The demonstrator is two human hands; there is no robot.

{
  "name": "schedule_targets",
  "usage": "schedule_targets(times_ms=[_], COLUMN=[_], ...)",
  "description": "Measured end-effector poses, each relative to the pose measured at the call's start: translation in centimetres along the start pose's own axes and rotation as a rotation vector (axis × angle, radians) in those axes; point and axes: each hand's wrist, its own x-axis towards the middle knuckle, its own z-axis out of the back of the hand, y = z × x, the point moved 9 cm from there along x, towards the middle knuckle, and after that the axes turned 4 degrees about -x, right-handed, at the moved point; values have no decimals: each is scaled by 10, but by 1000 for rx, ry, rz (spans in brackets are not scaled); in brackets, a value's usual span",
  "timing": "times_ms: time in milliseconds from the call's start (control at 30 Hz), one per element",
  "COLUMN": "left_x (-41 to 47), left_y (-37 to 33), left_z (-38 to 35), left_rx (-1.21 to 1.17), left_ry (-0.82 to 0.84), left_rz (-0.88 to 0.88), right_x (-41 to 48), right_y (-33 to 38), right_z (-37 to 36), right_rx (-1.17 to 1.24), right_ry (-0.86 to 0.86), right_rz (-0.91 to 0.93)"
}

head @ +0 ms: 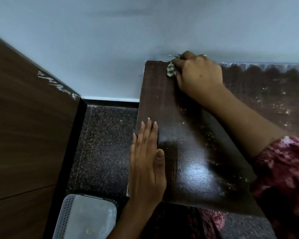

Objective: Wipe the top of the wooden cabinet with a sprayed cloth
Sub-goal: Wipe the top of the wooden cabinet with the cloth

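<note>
A pale blue painted wall [110,40] fills the upper part of the view. Against it stands a dark brown wooden cabinet with a glossy flat top [193,152], and every place below is given relative to this cabinet top. The top runs from the wall toward the viewer; its near-left part shines with reflected light, while its right part, along the wall, is dull and flecked with pale specks and dust. Left of the cabinet, lower down, lies a dark speckled stone floor [104,144], and beyond that a tall brown wood-grain panel [28,126] with white scrapes on its edge. On the floor by the cabinet's near-left corner sits a white perforated plastic basket [86,219].

The right hand [197,73] reaches across the top to its far-left corner, right where the top meets the wall. It is curled closed, gripping a small bunched cloth, off-white with green markings [170,70], and pressing it down onto the wood. Only a little of the cloth shows, poking out past the fingers on the side toward the cabinet's left edge. A dark red patterned sleeve [283,169] covers the arm above the cabinet's near-right edge.

The left hand [147,161] lies open and flat, palm down, fingers together, along the top's near-left edge, well apart from the cloth and holding nothing.
</note>
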Motion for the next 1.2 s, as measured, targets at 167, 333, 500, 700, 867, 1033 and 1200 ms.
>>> schedule_targets(times_ms=[167, 333, 500, 700, 867, 1033, 1200], left_x=[0, 0, 0, 0, -1, -2, -3], left_y=[-1, 0, -2, -6, -7, -5, -4], left_z=[1, 0, 0, -5, -9, -11, -12], left_rx=[5, -6, 20, 101, 180, 218, 253], left_ry=[-3, 26, 45, 59, 66, 73, 62], left_rz=[-5, 2, -11, -21, -31, -60, -37], right_x=[-69, -167, -237, -237, -163, -57, 0], right_y=[24, 57, 76, 54, 25, -3, -31], right_z=[5, 1, 7, 14, 6, 5, -4], right_rx=[17, 60, 46, 48, -4, -17, 11], right_ry=[-7, 137, 40, -7, 94, -31, 2], right_rz=[19, 89, 204, 236, 134, 69, -25])
